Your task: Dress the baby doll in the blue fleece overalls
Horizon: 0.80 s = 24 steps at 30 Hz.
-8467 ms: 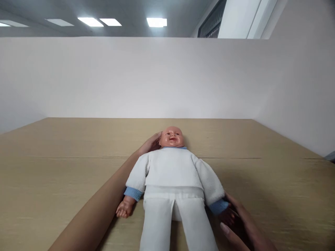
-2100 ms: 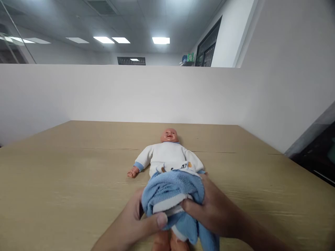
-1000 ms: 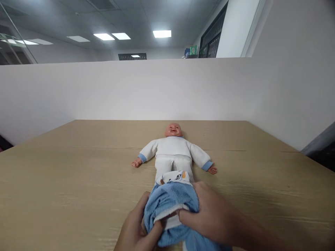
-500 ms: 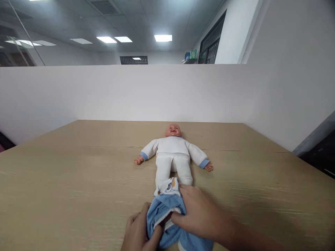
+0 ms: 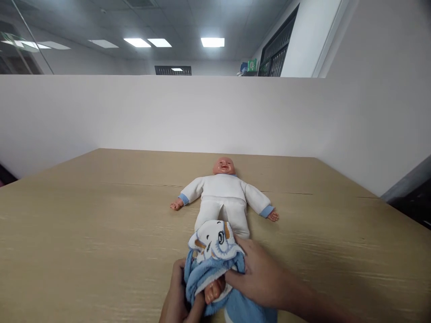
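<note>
Counter (image 5: 84, 233): pale wood, walled by a white partition (image 5: 134, 112) at the back and on the right.
Doll (image 5: 222, 190): on its back mid-counter, head away from the camera, arms spread, in white top and trousers with blue cuffs.
Garment (image 5: 208, 269): blue fleece, bunched over the doll's lower legs at the near edge; a white cartoon patch (image 5: 213, 240) faces up on top.
Foot (image 5: 213, 291): one bare doll foot pokes out of the garment's opening.
Left hand (image 5: 177, 300): grip closed, fingers curled into the blue fabric from the left, just beside the foot.
Right hand (image 5: 261, 278): grip closed, thumb and fingers pinching the garment's right edge, palm down over it.
</note>
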Available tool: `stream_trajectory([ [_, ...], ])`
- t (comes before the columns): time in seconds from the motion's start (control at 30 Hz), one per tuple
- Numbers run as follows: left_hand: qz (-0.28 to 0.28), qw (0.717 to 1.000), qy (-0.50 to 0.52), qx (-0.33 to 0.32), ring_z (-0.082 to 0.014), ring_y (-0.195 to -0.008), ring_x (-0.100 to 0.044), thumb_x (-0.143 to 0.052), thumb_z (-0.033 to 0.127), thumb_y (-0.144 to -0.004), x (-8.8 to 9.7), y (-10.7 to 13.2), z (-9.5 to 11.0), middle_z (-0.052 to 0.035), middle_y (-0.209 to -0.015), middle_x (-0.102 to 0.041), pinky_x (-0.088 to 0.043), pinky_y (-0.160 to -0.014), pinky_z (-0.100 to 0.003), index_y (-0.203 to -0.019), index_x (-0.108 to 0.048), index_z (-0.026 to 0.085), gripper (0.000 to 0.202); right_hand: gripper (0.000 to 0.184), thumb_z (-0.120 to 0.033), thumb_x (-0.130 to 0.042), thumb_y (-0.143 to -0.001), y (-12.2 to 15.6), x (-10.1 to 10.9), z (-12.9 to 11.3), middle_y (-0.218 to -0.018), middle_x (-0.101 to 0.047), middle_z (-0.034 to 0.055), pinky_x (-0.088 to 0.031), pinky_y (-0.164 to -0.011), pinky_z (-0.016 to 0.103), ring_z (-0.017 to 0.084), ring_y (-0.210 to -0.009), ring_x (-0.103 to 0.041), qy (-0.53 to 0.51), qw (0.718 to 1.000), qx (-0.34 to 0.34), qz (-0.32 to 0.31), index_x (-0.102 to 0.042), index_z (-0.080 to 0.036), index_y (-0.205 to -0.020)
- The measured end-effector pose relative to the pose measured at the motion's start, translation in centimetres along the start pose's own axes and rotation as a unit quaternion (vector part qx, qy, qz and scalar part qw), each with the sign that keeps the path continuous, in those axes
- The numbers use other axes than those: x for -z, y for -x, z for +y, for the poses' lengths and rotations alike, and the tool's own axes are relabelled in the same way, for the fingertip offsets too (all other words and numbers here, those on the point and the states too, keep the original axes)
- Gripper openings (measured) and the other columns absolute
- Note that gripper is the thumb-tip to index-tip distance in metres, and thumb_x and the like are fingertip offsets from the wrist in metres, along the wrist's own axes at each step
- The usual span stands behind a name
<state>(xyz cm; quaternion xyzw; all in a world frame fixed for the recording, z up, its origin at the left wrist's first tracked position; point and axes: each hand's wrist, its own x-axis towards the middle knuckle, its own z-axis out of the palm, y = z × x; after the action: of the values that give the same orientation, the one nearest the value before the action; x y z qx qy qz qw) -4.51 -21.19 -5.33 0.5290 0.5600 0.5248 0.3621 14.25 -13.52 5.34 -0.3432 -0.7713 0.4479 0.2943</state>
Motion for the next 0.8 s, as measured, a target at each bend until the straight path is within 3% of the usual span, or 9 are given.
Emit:
stream_trajectory([
  [0.07,0.018,1.000,-0.009,-0.006,-0.0271,-0.103,-0.070,-0.045,0.057,-0.105,-0.2,-0.6,0.0,-0.0099,-0.115,-0.070,-0.056,-0.089,-0.035,-0.134,-0.044,0.022,0.045,0.060,-0.004,-0.065,-0.077,-0.4,0.2,0.6,-0.126,-0.080,0.0040,-0.060,-0.100,0.035,0.028,-0.110,-0.076,-0.001,1.000,0.007,0.004,-0.072,-0.026,-0.132],
  [0.17,0.027,0.999,0.012,-0.027,-0.0292,-0.121,-0.066,-0.047,0.053,-0.105,0.0,-1.7,-0.2,-0.0148,-0.131,-0.066,-0.056,-0.096,-0.037,-0.140,-0.041,0.020,0.049,0.058,-0.006,-0.066,-0.078,-0.7,0.4,1.3,-0.123,-0.080,0.0043,-0.061,-0.097,0.037,0.027,-0.107,-0.076,0.012,1.000,0.016,0.012,-0.072,-0.026,-0.132],
  [0.23,0.014,0.997,0.043,-0.055,-0.0304,-0.130,-0.063,-0.053,0.053,-0.104,0.5,-2.4,-0.4,-0.0158,-0.137,-0.064,-0.055,-0.101,-0.037,-0.141,-0.044,0.020,0.050,0.052,-0.008,-0.068,-0.077,-0.9,0.6,1.5,-0.118,-0.081,0.0039,-0.062,-0.094,0.036,0.027,-0.101,-0.076,0.032,0.999,0.016,0.011,-0.074,-0.025,-0.126],
  [0.37,-0.031,0.996,0.048,-0.061,-0.0323,-0.130,-0.063,-0.061,0.050,-0.101,2.0,-3.8,-0.2,-0.0139,-0.138,-0.066,-0.056,-0.105,-0.041,-0.134,-0.054,0.021,0.045,0.040,-0.016,-0.073,-0.079,-1.4,1.2,1.7,-0.117,-0.081,0.0054,-0.060,-0.096,0.040,0.028,-0.101,-0.075,0.071,0.997,0.020,0.010,-0.078,-0.024,-0.117],
  [0.6,-0.083,0.995,0.028,-0.051,-0.0292,-0.125,-0.063,-0.056,0.046,-0.106,3.9,-6.2,2.2,-0.0109,-0.134,-0.068,-0.049,-0.111,-0.040,-0.129,-0.061,0.022,0.033,0.059,-0.021,-0.080,-0.080,-2.2,2.7,2.3,-0.130,-0.076,0.0071,-0.056,-0.108,0.043,0.028,-0.113,-0.072,0.029,0.997,0.065,-0.044,-0.068,-0.023,-0.138],
  [0.8,-0.197,0.980,0.004,-0.020,-0.0300,-0.135,-0.055,-0.056,0.048,-0.106,5.2,-7.1,3.4,-0.0120,-0.145,-0.061,-0.042,-0.117,-0.038,-0.131,-0.059,0.022,0.036,0.074,-0.022,-0.091,-0.073,-1.7,2.7,3.8,-0.140,-0.071,0.0097,-0.051,-0.115,0.050,0.034,-0.127,-0.067,0.013,0.998,0.033,-0.043,-0.066,-0.025,-0.142],
])
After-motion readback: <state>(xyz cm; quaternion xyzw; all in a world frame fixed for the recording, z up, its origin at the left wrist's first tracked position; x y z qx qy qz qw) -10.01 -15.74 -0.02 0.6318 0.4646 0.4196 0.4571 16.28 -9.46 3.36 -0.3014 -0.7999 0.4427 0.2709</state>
